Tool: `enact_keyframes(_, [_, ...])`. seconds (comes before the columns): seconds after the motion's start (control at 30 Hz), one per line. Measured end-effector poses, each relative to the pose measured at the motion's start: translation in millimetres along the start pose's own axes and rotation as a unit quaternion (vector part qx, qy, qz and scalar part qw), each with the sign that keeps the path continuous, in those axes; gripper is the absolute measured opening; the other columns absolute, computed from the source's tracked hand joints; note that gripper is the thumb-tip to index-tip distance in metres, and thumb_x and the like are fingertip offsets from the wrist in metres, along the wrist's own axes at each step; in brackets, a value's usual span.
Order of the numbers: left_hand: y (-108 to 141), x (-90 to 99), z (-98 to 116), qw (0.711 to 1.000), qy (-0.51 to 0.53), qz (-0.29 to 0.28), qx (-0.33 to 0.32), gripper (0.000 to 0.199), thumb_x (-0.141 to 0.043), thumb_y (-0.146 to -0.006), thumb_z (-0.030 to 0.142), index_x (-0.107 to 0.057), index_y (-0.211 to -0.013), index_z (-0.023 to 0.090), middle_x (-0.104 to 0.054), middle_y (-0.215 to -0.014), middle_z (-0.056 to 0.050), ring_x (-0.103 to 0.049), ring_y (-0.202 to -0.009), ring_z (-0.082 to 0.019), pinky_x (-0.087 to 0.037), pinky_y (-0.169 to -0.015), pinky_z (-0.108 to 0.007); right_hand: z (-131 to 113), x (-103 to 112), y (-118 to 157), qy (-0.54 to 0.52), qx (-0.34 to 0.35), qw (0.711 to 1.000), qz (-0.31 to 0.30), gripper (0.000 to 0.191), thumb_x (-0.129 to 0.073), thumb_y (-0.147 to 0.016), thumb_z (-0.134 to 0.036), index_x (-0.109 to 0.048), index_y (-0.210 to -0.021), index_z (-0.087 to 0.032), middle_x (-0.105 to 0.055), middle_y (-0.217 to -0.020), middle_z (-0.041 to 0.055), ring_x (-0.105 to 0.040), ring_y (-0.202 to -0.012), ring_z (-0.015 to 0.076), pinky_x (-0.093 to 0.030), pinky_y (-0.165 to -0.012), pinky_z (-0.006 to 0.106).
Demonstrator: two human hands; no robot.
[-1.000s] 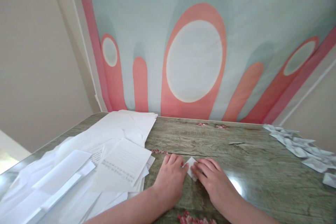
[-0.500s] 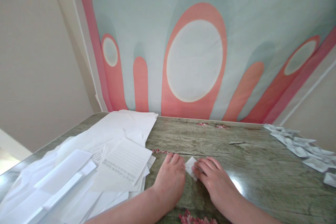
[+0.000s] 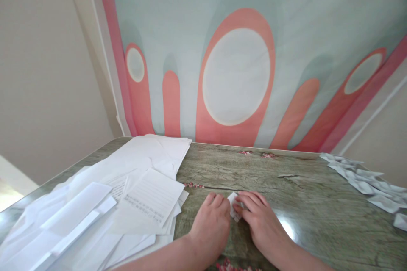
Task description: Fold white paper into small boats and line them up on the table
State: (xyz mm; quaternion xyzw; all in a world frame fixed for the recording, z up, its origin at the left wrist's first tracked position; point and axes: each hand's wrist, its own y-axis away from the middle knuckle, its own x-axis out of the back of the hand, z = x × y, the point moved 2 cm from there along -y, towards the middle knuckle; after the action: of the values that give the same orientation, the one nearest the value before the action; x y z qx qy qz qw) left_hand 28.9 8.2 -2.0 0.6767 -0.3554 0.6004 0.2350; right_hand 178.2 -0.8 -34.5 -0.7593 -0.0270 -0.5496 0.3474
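Note:
Between my hands, a small folded piece of white paper (image 3: 233,206) lies on the wood-grain table (image 3: 305,203). My right hand (image 3: 259,211) is closed on its right edge, thumb and fingers pinching it. My left hand (image 3: 212,222) is curled against the paper's left side, its fingers closed and partly covering that edge. The fingertips of the left hand are hidden behind its back, but they appear to press the paper as well.
Left of my hands spreads a heap of loose white sheets (image 3: 159,148), with a lined, written sheet (image 3: 155,192) on top and folded strips (image 3: 78,205) nearer. Several folded white paper pieces (image 3: 362,182) line the right edge. A patterned wall covering (image 3: 186,42) stands behind.
My left hand has moved right, closer to the right hand, and now covers more of the folded paper. The right hand stays almost in place. The view has tilted very slightly.

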Motion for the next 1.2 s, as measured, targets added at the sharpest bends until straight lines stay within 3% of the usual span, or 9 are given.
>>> enact_keyframes(0.47, [-4.7, 2.5, -4.1, 1.0, -0.002, 0.001, -0.009, 0.02, -0.054, -0.082, 0.022, -0.063, -0.094, 0.009, -0.06, -0.09, -0.008, -0.049, -0.09, -0.024, -0.036, -0.084, -0.037, 15.9, -2.3, -7.1, 0.077, -0.034, 0.994, -0.075, 0.036, -0.05, -0.088, -0.012, -0.058, -0.117, -0.03, -0.058, -0.121, 0.0021, -0.046, -0.114, 0.0215, -0.034, -0.093, 0.039])
enact_keyframes(0.73, [-4.5, -1.8, -2.8, 1.0, 0.011, 0.016, 0.001, 0.027, -0.052, -0.082, 0.02, -0.061, -0.103, 0.006, -0.061, -0.099, -0.012, -0.049, -0.1, -0.025, -0.035, -0.087, -0.035, 16.4, -5.6, -7.0, 0.077, -0.044, 0.991, -0.096, 0.039, -0.042, -0.087, -0.004, -0.057, -0.117, -0.023, -0.057, -0.123, 0.0032, -0.049, -0.11, 0.0209, -0.033, -0.094, 0.037])
enact_keyframes(1.03, [-3.5, -7.3, -1.6, 1.0, 0.01, 0.009, -0.024, 0.027, -0.05, -0.082, 0.02, -0.062, -0.102, 0.005, -0.061, -0.102, -0.014, -0.05, -0.098, -0.026, -0.037, -0.087, -0.036, 26.4, -4.3, -1.9, 0.009, -0.074, 0.994, -0.079, 0.051, -0.036, -0.077, 0.004, -0.057, -0.116, -0.021, -0.058, -0.121, 0.0044, -0.05, -0.108, 0.0198, -0.035, -0.091, 0.036])
enact_keyframes(1.2, [-2.7, -4.2, -5.6, 0.999, 0.049, 0.001, -0.018, 0.029, -0.049, -0.08, 0.019, -0.06, -0.104, 0.006, -0.06, -0.104, -0.014, -0.05, -0.099, -0.026, -0.037, -0.089, -0.036, 34.1, -1.5, 2.9, -0.063, -0.127, 0.989, -0.035, 0.037, -0.036, -0.08, -0.005, -0.059, -0.104, -0.02, -0.061, -0.106, 0.0061, -0.054, -0.098, 0.0201, -0.04, -0.084, 0.034])
